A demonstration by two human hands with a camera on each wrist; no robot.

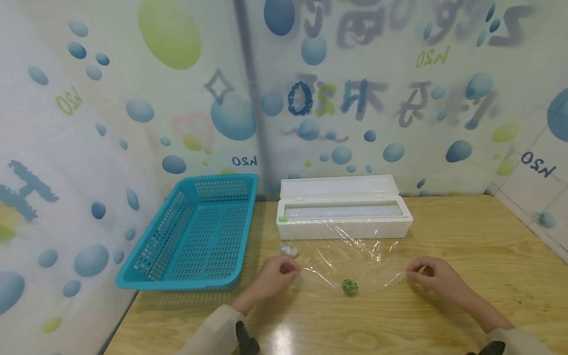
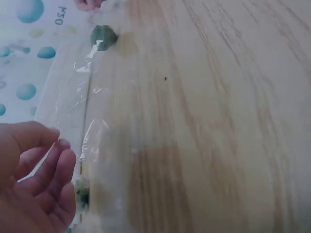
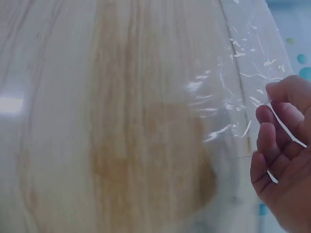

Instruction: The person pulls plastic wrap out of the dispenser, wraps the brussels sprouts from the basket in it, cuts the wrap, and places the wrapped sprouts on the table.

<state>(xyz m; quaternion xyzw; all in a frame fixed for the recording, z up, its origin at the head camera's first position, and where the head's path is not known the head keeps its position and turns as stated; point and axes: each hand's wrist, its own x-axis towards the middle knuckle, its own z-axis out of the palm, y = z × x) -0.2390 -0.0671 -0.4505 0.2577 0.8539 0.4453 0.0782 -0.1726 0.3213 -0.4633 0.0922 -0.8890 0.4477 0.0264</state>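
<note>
A clear sheet of cling film (image 1: 330, 264) stretches from the white dispenser box (image 1: 343, 230) toward the front of the table. My left hand (image 1: 276, 275) pinches its left corner between thumb and forefinger, and my right hand (image 1: 439, 280) pinches the right corner. Between the hands, a small green vegetable piece (image 1: 349, 287) lies on the wood, overlapped by the film's front edge. It shows again in the left wrist view as a green lump (image 2: 103, 38). Just beyond my left fingers sits a small film-wrapped bundle (image 1: 288, 250) with some green inside.
A blue plastic basket (image 1: 239, 246) stands at the left of the wooden table (image 1: 466, 222). The dispenser's lid (image 1: 339, 187) is raised, with a white roll (image 1: 343, 212) inside and a green slider (image 1: 282, 218) on its left front edge. A patterned curtain (image 1: 199, 123) hangs behind.
</note>
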